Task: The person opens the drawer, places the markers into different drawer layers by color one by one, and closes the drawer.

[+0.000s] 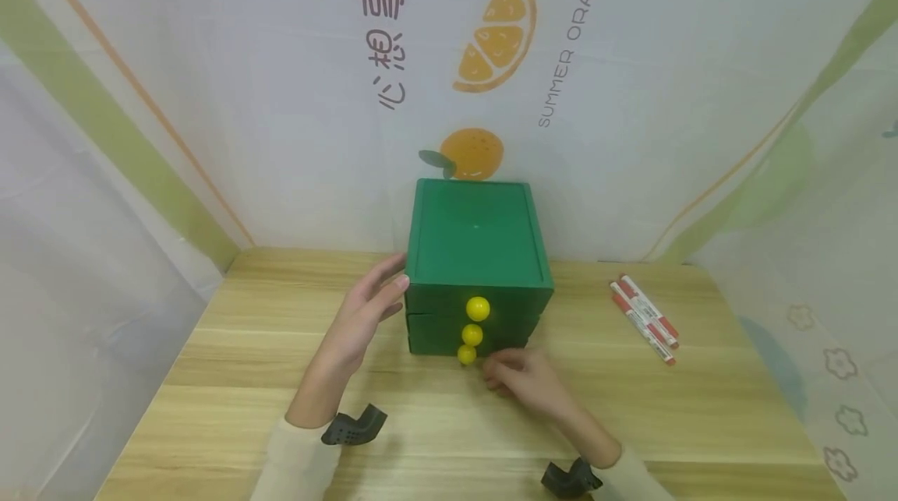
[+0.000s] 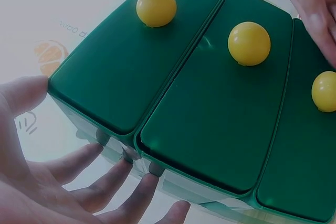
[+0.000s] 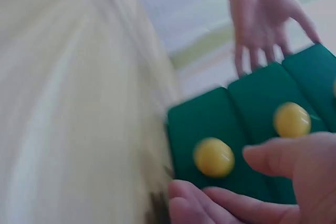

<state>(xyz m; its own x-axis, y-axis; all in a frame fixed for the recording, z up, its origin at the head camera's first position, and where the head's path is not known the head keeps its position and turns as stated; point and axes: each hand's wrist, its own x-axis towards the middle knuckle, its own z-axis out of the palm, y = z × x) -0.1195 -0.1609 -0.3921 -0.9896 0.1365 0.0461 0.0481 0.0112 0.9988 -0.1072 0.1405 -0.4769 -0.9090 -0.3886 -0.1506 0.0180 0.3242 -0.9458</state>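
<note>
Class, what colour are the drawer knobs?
Yellow knobs, clearest in the left wrist view.

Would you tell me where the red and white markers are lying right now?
In the head view, the markers lie together on the wooden table, to the right of the green drawer box, beyond the right hand.

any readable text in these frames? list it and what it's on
"SUMMER ORANG", cut off at the frame's top: backdrop curtain, beside the orange slice print.
"心想事", a fourth character cut off: same curtain, left of the slice.
Red-and-white markers: print too small to read.
Green drawer box: no text.
</note>
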